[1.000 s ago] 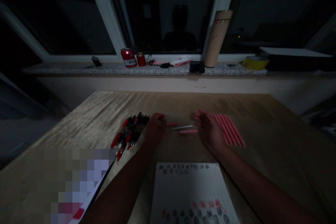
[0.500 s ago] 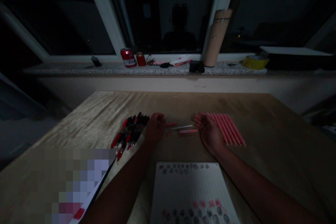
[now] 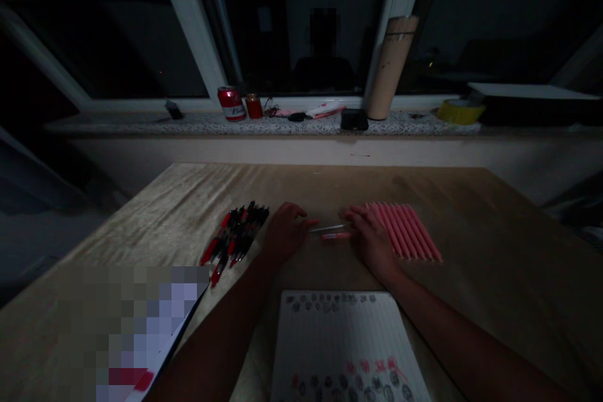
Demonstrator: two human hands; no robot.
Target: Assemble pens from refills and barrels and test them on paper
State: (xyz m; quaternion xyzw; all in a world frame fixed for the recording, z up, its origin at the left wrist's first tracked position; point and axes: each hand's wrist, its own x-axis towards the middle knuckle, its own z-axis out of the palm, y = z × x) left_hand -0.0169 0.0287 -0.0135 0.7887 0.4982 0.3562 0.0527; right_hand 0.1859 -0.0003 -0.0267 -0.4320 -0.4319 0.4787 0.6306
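My left hand (image 3: 286, 231) is curled over the table, right of a pile of black and red pens (image 3: 238, 235). A short red piece (image 3: 313, 222) shows at its fingertips; what the fingers hold is hidden. From there a thin, pale rod like a pen refill (image 3: 328, 227) stretches towards my right hand (image 3: 372, 237). That hand has its palm turned down and its fingers stretched out, slightly blurred, near the rod's right end. Just below the rod lies a pink pen barrel (image 3: 335, 236). Beside my right hand is a neat row of pink pens (image 3: 411, 232).
A lined notebook (image 3: 346, 333) with dark and red scribbles lies in front of me. Towards the left is a pale, partly blurred-out item (image 3: 164, 326). On the windowsill stand a red can (image 3: 231, 104), a small red jar (image 3: 253, 107), a cardboard tube (image 3: 392, 69) and yellow tape (image 3: 459, 113).
My right hand has turned from palm up to palm down and come towards the rod. My left hand has shifted right, covering the small curved piece that lay below the red one.
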